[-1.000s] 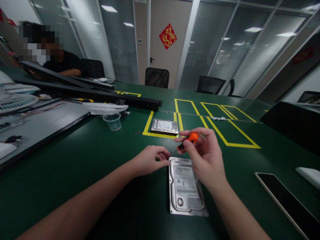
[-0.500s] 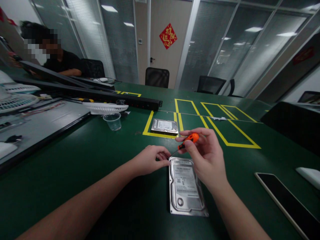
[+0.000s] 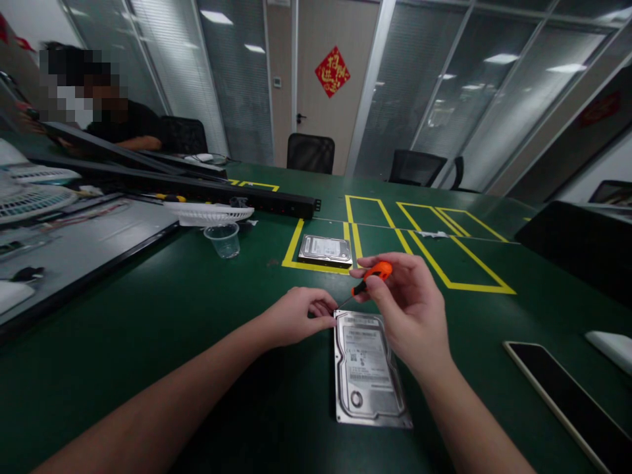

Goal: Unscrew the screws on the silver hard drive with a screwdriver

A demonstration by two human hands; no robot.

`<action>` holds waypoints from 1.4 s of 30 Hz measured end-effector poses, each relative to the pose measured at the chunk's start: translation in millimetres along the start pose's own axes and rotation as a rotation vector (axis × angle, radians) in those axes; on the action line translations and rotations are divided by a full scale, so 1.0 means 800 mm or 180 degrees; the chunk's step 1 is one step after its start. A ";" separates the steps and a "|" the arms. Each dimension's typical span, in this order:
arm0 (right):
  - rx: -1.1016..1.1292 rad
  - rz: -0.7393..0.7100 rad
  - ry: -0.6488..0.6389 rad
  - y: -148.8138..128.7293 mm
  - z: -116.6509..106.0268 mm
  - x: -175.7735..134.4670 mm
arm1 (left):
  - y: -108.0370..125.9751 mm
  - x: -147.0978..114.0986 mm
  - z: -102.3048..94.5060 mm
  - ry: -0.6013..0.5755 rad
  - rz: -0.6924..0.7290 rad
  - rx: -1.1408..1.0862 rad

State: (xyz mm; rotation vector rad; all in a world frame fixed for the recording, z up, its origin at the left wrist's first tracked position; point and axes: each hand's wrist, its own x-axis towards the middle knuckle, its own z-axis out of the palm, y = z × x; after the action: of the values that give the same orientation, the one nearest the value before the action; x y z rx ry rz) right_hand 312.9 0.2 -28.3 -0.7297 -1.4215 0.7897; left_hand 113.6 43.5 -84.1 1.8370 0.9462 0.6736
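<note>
A silver hard drive [image 3: 366, 368] lies label side up on the green table in front of me. My right hand [image 3: 417, 316] grips a small screwdriver [image 3: 379, 270] with an orange and black handle, held at a slant above the drive's far end. Its thin shaft runs down to the drive's far left corner. At that corner my left hand [image 3: 296, 316] has its thumb and curled fingers closed against the drive's edge, close to the screwdriver tip. The tip itself and any screw under it are too small to make out.
A second hard drive [image 3: 324, 249] lies inside a yellow tape outline. To its left stand a clear plastic cup [image 3: 224, 241], a white fan grille [image 3: 207, 212] and a long black bar [image 3: 276, 201]. A phone [image 3: 557, 395] lies at right. Another person [image 3: 133, 125] sits far left.
My right hand and the screwdriver handle have shifted very slightly. My left hand and the hard drive look unmoved.
</note>
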 end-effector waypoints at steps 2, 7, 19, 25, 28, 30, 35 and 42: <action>0.0043 -0.0020 -0.0068 0.003 -0.001 0.000 | 0.000 0.000 0.000 0.0004 0.0001 0.0000; 0.0004 0.0040 -0.0114 0.006 -0.003 0.001 | -0.001 0.000 -0.001 -0.0010 -0.0027 0.0005; -0.0053 0.0007 -0.0091 0.005 -0.002 0.000 | 0.001 -0.001 0.000 -0.0021 -0.0004 0.0062; 0.0005 0.0074 -0.0074 0.005 -0.003 0.001 | -0.001 -0.001 -0.001 -0.0001 -0.0024 0.0083; -0.0060 0.0057 0.0014 0.001 -0.001 0.001 | -0.002 -0.001 -0.001 -0.0003 0.0008 0.0098; -0.0051 0.0065 0.0049 -0.001 0.000 0.001 | -0.003 -0.001 -0.001 0.0006 0.0018 0.0090; -0.0022 -0.0024 -0.0083 0.003 -0.002 0.000 | -0.003 0.000 -0.001 -0.0006 0.0023 0.0059; -0.0012 0.0103 -0.0038 0.003 -0.002 0.002 | -0.002 -0.001 -0.001 0.0008 -0.0013 0.0048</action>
State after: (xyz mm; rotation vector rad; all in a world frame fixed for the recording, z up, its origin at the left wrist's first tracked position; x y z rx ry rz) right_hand 314.6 2.6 -29.4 -0.7537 -1.4254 0.8177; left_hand 111.7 43.4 -84.8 1.8474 0.9589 0.6680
